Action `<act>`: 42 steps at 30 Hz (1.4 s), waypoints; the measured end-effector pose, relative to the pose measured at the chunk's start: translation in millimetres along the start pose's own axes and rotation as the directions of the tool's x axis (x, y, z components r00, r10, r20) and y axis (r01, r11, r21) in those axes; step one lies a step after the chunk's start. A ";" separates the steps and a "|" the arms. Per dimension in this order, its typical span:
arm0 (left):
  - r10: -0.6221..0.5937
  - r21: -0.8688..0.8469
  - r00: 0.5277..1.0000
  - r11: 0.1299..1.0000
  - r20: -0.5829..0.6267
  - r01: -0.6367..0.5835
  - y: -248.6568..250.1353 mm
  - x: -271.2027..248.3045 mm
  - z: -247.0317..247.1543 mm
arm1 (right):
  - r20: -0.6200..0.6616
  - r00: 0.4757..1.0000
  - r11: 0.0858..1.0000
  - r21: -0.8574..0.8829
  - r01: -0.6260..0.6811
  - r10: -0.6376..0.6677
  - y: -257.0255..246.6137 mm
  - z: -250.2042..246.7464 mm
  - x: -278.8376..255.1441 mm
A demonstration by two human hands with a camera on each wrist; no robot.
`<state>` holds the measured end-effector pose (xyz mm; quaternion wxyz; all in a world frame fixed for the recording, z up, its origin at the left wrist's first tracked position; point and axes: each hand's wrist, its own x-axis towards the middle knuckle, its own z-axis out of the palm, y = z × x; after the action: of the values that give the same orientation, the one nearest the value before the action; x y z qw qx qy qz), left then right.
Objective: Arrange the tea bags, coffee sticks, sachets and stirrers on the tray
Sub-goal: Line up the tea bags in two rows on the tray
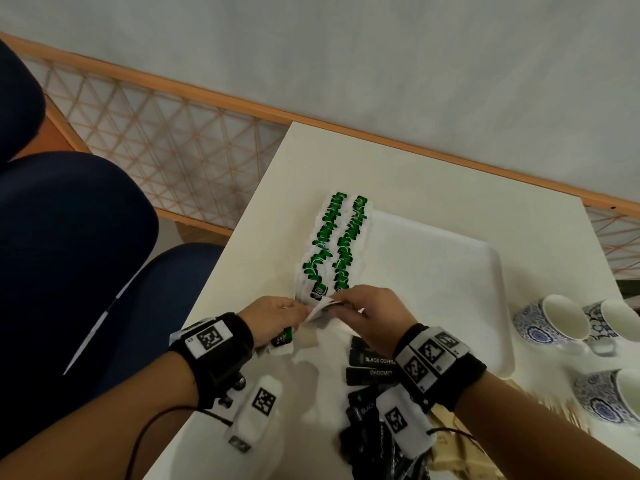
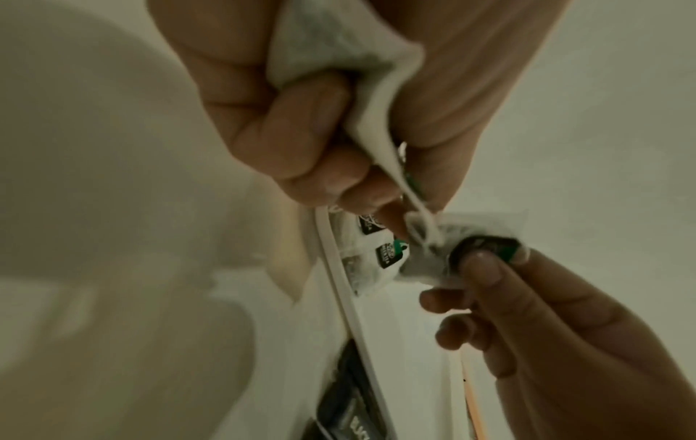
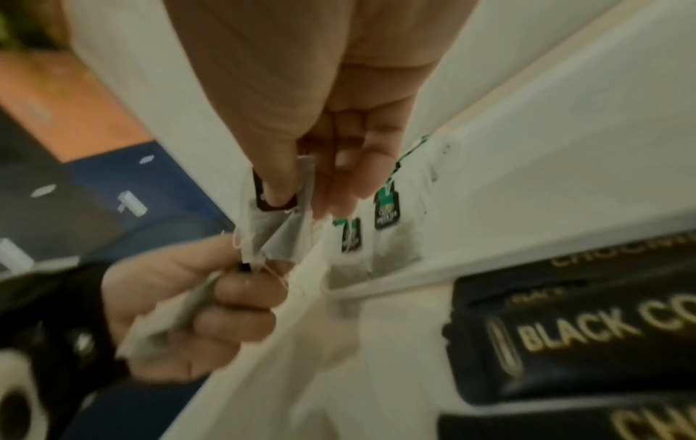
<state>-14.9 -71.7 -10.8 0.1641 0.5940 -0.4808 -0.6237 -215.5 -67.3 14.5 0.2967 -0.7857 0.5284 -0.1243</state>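
Note:
Two rows of green-tagged tea bags (image 1: 332, 244) lie along the left side of the white tray (image 1: 498, 271). At the rows' near end my two hands meet. My left hand (image 1: 298, 311) grips a small bunch of tea bags (image 2: 331, 50) in its curled fingers (image 3: 241, 297). My right hand (image 1: 341, 303) pinches one tea bag (image 1: 320, 308) by its tag end between thumb and fingertips (image 3: 278, 184). That bag (image 2: 478, 226) still touches the left hand's bunch. Black coffee sticks (image 1: 370, 362) lie on the table under my right wrist.
Blue-patterned cups (image 1: 554, 320) stand right of the tray. Wooden stirrers (image 1: 561, 407) and brown sachets (image 1: 450, 445) lie at the near right. The table's left edge (image 1: 221, 271) borders blue chairs (image 1: 69, 237). The tray's middle and right show bare white.

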 end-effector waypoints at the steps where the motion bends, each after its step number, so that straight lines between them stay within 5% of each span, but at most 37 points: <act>1: 0.021 -0.004 1.000 1.000 -0.018 -0.021 0.3 2.4 1.5 | -0.010 0.999 0.999 -0.001 -0.037 0.037 1.9 -3.4 1.4; 4: 0.100 -0.019 0.985 0.994 -0.139 -0.103 -0.9 9.8 5.5 | 0.011 0.993 0.990 -0.077 -0.117 0.118 9.7 -9.9 5.6; 10: 0.080 0.013 0.944 0.997 -0.321 -0.080 -4.8 24.3 1.9 | 0.066 0.979 0.978 -0.097 -0.185 0.192 13.8 -11.6 3.2; 20: 0.119 0.177 0.943 0.982 -0.310 -0.065 -2.4 31.5 -1.5 | 0.106 0.936 0.940 -0.103 -0.325 0.336 18.9 -2.8 22.3; 31: 0.159 0.149 0.937 0.982 -0.313 -0.117 6.7 38.7 -2.9 | 0.041 0.920 0.919 0.061 -0.391 0.389 30.4 4.6 17.3; 36: 0.130 -0.012 0.907 0.989 -0.400 -0.147 14.8 31.9 -2.3 | -0.083 0.946 0.949 0.061 -0.309 0.313 28.9 -3.1 11.7; 42: -0.093 -0.304 0.964 0.953 -0.249 0.013 30.7 27.1 8.2 | -0.052 0.998 0.986 0.165 -0.029 0.038 3.2 -2.9 6.0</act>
<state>-40.0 -104.2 -3.5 0.2971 0.6519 -0.3385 -0.6101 -216.9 -74.5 14.2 0.3478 -0.7458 0.5375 -0.1842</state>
